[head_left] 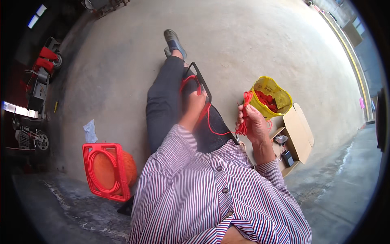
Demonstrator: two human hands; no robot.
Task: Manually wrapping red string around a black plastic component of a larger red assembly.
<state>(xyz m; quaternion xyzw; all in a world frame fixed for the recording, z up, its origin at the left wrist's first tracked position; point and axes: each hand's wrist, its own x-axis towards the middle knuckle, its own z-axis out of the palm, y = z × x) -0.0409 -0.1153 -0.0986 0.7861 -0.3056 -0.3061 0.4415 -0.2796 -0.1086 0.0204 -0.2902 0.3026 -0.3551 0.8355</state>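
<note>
Right of centre in the frame, the right hand (256, 123) pinches a looped bundle of thin red cord (247, 100), thumb clamped against fingers. A strand trails left across the lap toward the left hand (196, 101), curled at the centre beside a thin black rectangular frame (204, 84); its exact hold, I can't tell! Looks like cord-winding in progress; next calls for feeding slack without tangling.

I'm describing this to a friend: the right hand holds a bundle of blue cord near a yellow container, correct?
Not quite: the head view shows the cord bundle is red. The right hand does hold it near the yellow container.
</note>
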